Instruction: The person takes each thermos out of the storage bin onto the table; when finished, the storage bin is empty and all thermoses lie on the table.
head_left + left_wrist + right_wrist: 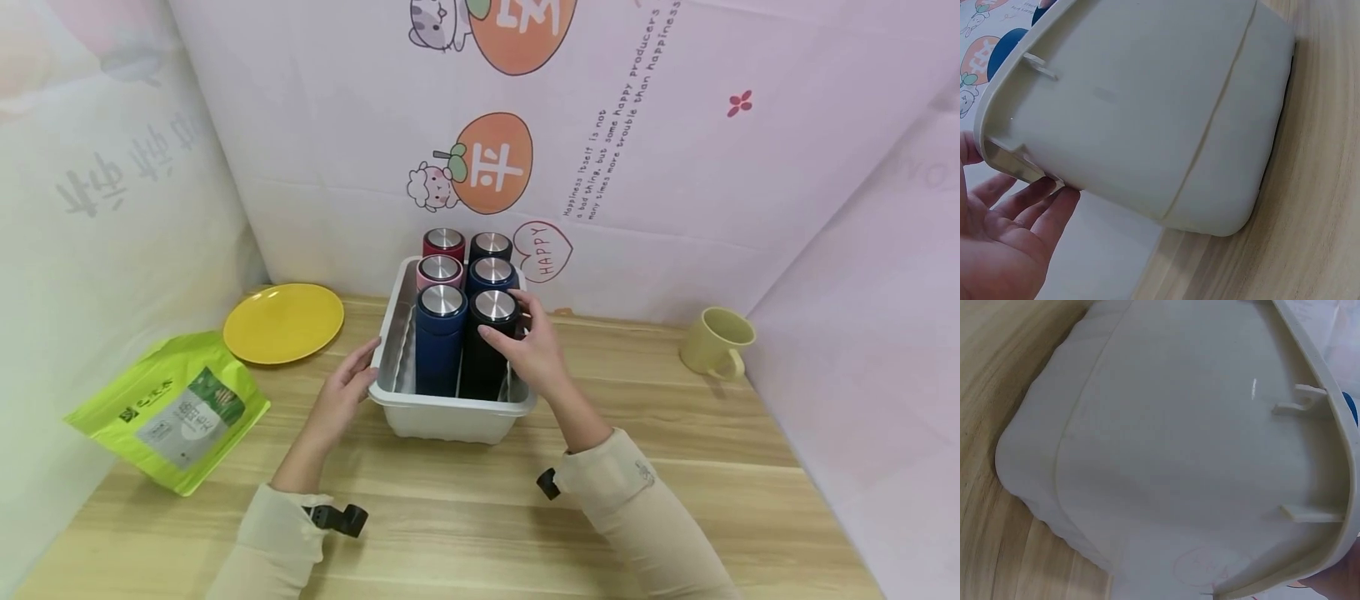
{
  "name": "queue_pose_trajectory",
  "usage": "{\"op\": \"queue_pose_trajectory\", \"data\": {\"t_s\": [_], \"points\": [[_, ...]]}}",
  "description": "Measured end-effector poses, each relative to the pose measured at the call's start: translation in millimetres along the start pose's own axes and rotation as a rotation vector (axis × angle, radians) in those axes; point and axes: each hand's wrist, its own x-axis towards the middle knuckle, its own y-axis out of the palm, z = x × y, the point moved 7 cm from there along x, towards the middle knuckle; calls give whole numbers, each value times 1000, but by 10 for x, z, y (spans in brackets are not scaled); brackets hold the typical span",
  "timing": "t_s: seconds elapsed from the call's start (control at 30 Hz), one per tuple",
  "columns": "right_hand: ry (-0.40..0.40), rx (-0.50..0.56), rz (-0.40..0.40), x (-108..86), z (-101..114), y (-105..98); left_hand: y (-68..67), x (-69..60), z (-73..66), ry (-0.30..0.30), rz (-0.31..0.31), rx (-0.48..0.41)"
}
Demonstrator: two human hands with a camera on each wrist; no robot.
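Observation:
A white plastic bin (450,417) stands on the table with several steel-lidded thermos bottles upright in two columns. My left hand (341,396) holds the bin's left rim; in the left wrist view its fingers (1057,215) curl beneath that rim. My right hand (538,354) grips the top of the black thermos (483,358) at the front right, thumb in front and fingers behind. Beside it stands a blue thermos (438,350). Behind are a pink thermos (442,283), a second blue thermos (480,279), a red thermos (432,246) and another black thermos (480,250).
On the left lie a yellow plate (285,325) and a green pouch (180,408). A yellow-green mug (708,346) stands at the far right of the wooden table (450,517). Printed cloth walls (337,125) enclose the back and sides.

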Motion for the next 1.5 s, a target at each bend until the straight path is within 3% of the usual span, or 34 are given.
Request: {"op": "queue_pose_trajectory", "data": {"t_s": [0.27, 0.57, 1.03, 1.5], "points": [[-11, 36, -53, 3, 58, -70, 21, 22, 32, 16, -10, -33], [-79, 74, -77, 5, 313, -192, 4, 10, 51, 21, -16, -57], [-65, 66, -95, 111, 799, -609, 10, 6, 47, 29, -16, -70], [-84, 402, -197, 173, 1213, -1209, 1, 1, 14, -1, -33, -36]]}}
